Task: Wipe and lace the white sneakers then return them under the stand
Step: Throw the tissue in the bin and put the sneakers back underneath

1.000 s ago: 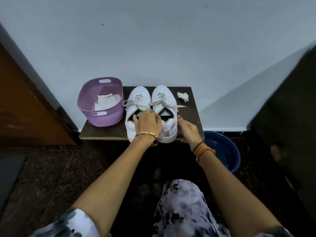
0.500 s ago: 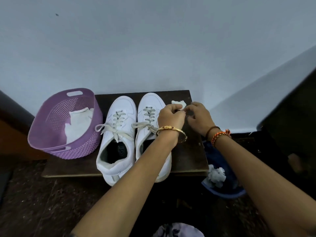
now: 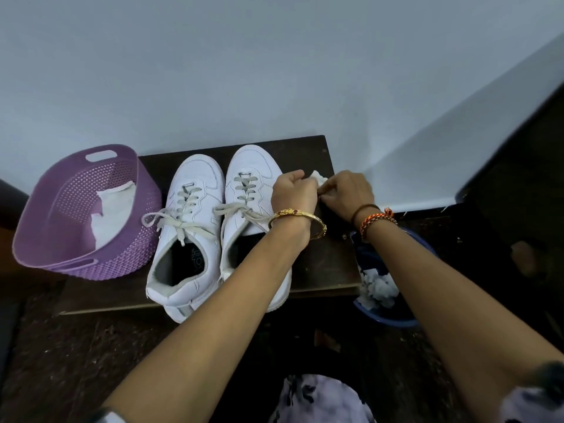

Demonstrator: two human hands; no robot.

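Note:
Two white sneakers stand side by side on a dark wooden stand (image 3: 323, 257), toes toward the wall. The left sneaker (image 3: 190, 233) and the right sneaker (image 3: 247, 190) both have grey laces tied in loose bows. A small crumpled white wipe (image 3: 319, 178) lies to the right of the right sneaker's toe. My left hand (image 3: 293, 193) and my right hand (image 3: 348, 193) meet at it, fingers pinched on the wipe. My left forearm crosses over the right sneaker's heel and hides part of it.
A purple perforated basket (image 3: 61, 215) with a white cloth (image 3: 111, 212) inside sits at the stand's left end. A blue bucket (image 3: 393, 319) holding crumpled white wipes stands on the floor at the right. The wall is close behind; a dark cabinet is at far right.
My hands left the sneakers' heels and moved forward and right to the wipe. The camera came closer and tilted down.

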